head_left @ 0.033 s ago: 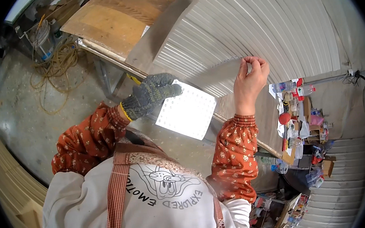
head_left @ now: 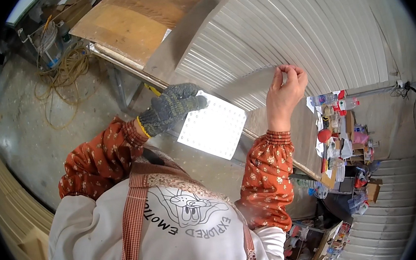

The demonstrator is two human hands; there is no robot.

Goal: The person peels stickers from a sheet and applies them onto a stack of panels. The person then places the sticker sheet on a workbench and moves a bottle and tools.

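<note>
My left hand (head_left: pixel 171 108), in a grey knitted glove with a yellow cuff edge, is closed on a white sheet (head_left: pixel 212 129). Rows of small round marks run over the sheet, which tilts in front of the bench edge. A yellow tip (head_left: pixel 152 89) pokes out beside the glove; its kind is unclear. My bare right hand (head_left: pixel 288 86) is raised with thumb and fingertips pinched together; anything between them is too small to make out. Behind those fingers lie long silvery ribbed strips (head_left: pixel 278 29), side by side, with a row of small marks near the fingertips.
A curved brown wooden board (head_left: pixel 134 22) rests on the bench at the far left. A coiled yellowish hose (head_left: pixel 66 68) lies on the floor. Bottles and clutter (head_left: pixel 341 128) crowd the right side. Long beige boards (head_left: pixel 14 206) are stacked at the lower left.
</note>
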